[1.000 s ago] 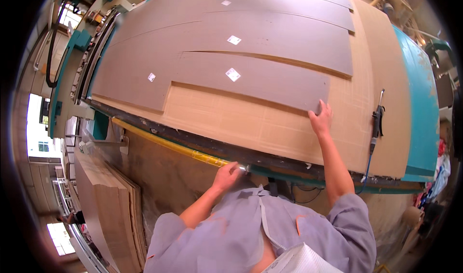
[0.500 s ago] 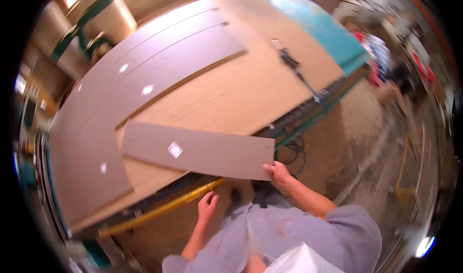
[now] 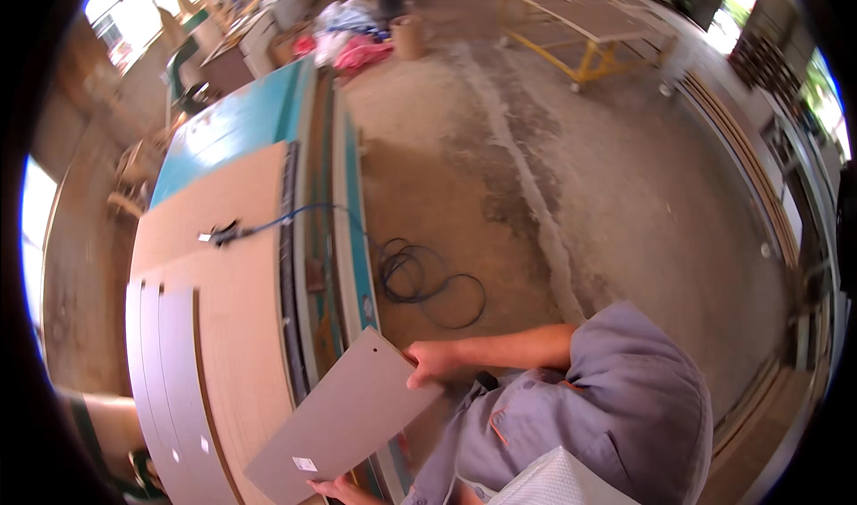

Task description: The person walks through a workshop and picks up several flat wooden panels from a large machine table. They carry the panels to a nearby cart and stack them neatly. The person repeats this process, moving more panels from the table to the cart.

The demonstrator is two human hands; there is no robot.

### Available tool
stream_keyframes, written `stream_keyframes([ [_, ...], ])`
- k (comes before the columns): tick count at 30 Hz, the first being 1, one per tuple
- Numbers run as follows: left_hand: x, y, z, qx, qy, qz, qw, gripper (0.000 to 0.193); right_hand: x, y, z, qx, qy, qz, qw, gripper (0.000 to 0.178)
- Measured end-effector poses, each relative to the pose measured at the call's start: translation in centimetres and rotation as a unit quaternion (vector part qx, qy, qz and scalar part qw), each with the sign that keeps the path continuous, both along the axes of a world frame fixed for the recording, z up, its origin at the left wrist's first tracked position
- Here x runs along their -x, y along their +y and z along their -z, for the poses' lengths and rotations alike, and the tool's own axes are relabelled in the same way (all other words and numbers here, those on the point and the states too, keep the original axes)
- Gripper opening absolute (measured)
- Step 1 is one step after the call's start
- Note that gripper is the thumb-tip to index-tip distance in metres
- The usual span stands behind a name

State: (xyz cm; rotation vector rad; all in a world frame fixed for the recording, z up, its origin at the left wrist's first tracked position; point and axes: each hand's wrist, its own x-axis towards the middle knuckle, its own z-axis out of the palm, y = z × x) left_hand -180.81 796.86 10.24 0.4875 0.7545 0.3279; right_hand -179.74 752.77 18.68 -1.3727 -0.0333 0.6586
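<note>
A long grey panel point(image 3: 344, 416) with a small white label slants across the table's near edge in front of me. My right hand point(image 3: 428, 364) is closed on its far end, near a small hole in the corner. Along the panel's near long edge, close to the label, my left hand point(image 3: 344, 490) grips from below, partly hidden at the bottom of the picture. Under the panel's left end lies a wide tan board point(image 3: 245, 300) on the table. More grey panels point(image 3: 174, 353) rest on the board's left side.
A black air blow gun point(image 3: 228, 233) lies on the board, its blue hose running off the table to coils point(image 3: 415, 277) on the floor. The turquoise tabletop point(image 3: 232, 116) shows at the far end. A yellow-framed cart point(image 3: 589, 54) stands far right; a pile of cloths point(image 3: 353, 36) lies beyond.
My view has swung to the right, and the grey panel has turned with me and come partly off the table. My left hand, free before, now holds its near edge.
</note>
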Motion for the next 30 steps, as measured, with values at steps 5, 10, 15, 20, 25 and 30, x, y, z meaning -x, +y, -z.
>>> stream_keyframes([
  [5,-2.1,-17.3,-3.3,-0.025,-0.034,0.1,0.994,0.071,8.8,-14.8,0.0,0.041,-0.127,0.11,0.985,0.047],
  [10,-3.0,-34.7,-8.7,-0.028,-0.129,0.176,0.975,0.072,18.3,-27.9,-1.5,0.167,-0.108,0.222,0.954,0.036],
  [15,-6.7,-49.0,-8.4,-0.019,-0.245,0.298,0.923,0.072,26.9,-39.1,0.0,0.167,-0.181,0.432,0.868,0.035],
  [20,-5.5,-66.6,-11.6,-0.043,-0.207,0.355,0.911,0.074,33.4,-46.1,-0.6,0.167,-0.161,0.547,0.804,0.029],
  [25,-6.2,-81.1,-10.2,-0.012,-0.29,0.527,0.799,0.072,36.8,-51.5,-0.6,0.102,-0.055,0.676,0.728,0.027],
  [30,-1.4,-101.4,-9.9,0.022,-0.211,0.639,0.739,0.063,42.8,-57.3,1.4,0.063,-0.062,0.841,0.534,0.025],
])
